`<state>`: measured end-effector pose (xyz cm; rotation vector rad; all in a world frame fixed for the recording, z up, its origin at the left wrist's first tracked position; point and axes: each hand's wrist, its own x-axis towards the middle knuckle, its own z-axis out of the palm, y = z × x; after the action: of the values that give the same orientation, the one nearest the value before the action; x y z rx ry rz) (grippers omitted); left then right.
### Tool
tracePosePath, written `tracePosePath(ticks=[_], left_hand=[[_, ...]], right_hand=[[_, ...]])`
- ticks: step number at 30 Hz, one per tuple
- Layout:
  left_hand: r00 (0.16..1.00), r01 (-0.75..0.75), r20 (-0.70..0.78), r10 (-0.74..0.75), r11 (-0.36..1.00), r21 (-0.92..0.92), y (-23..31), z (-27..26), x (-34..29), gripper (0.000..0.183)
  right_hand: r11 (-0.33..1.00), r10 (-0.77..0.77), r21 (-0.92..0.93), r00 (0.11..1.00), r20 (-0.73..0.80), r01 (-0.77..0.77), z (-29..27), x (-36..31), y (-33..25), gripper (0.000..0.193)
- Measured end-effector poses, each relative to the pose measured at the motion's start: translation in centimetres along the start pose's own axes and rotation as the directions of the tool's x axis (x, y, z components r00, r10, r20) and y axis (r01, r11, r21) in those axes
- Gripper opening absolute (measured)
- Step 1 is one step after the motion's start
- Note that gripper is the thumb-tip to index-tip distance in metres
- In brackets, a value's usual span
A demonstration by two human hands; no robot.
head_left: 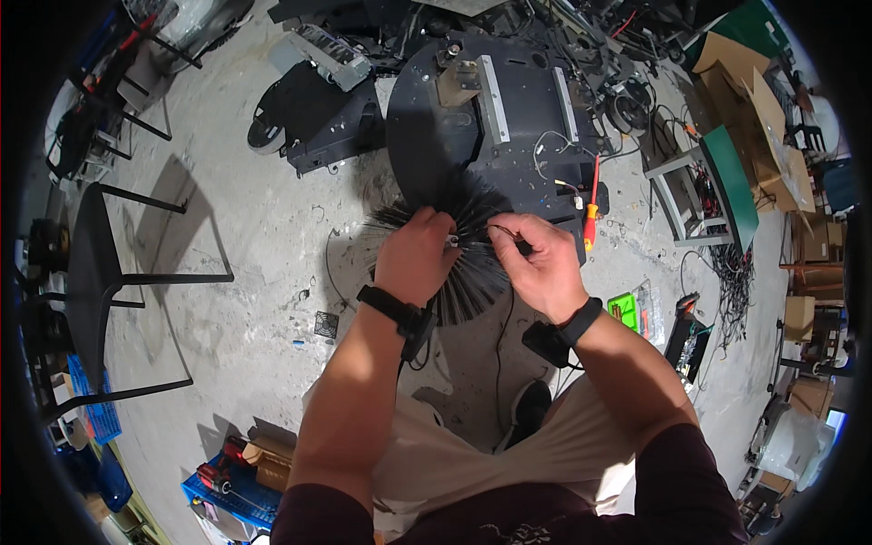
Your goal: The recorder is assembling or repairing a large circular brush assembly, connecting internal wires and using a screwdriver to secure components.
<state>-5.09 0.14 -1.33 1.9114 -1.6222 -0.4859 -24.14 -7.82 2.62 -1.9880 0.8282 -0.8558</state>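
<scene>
A round brush with long black bristles [468, 295] is in front of me, against the near edge of a black machine base [418, 136]. My left hand [413, 259] is closed over the brush's middle, its fingers curled in by a small shiny metal part [452, 241]. To the right of the hub, my right hand [542, 263] pinches a thin dark wire [505, 228] between thumb and forefinger. What lies under the left fingers is hidden. A red and yellow screwdriver [591, 218] rests just beyond my right hand.
At the left stands a black chair-like frame [104, 272]. Lower left, a blue crate [195, 490] carries a red power drill [215, 477]. A green-topped frame [731, 191] and cardboard boxes [763, 127] stand right. Near my right wrist lies a green tray [623, 311]. Black parts [331, 123] lie far left.
</scene>
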Motion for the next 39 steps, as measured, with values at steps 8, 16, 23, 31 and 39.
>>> tracePosePath(ticks=[8, 16, 23, 31, 39], left_hand=[[1.000, 0.027, 0.009, -0.027, 1.000, 0.004, 0.2, 0.1, -0.1, 0.027], [1.000, 0.025, 0.007, -0.025, 0.999, 0.032, 0.1, 0.2, -0.2, 0.024], [1.000, -0.005, -0.014, 0.005, 1.000, -0.002, 0.6, 0.2, 0.0, 0.016], [0.998, -0.056, -0.033, 0.056, 0.998, 0.008, -0.2, 0.6, 0.2, 0.012], [0.997, -0.064, -0.036, 0.066, 0.997, 0.051, -0.4, 1.0, 0.3, 0.009]], right_hand=[[1.000, 0.000, -0.025, 1.000, -0.011, 0.000, 0.2, 0.0, 0.0, 0.013], [0.969, -0.052, -0.238, 0.997, 0.060, 0.065, -0.1, -0.2, -1.0, 0.013], [0.899, -0.293, -0.212, 0.887, 0.358, 0.382, -3.3, 2.2, -0.6, 0.023], [0.963, 0.022, -0.267, 0.987, 0.160, 0.022, -2.0, 0.8, -1.1, 0.029], [0.925, -0.019, -0.373, 0.988, 0.152, 0.075, -1.5, 0.6, -2.5, 0.020]])
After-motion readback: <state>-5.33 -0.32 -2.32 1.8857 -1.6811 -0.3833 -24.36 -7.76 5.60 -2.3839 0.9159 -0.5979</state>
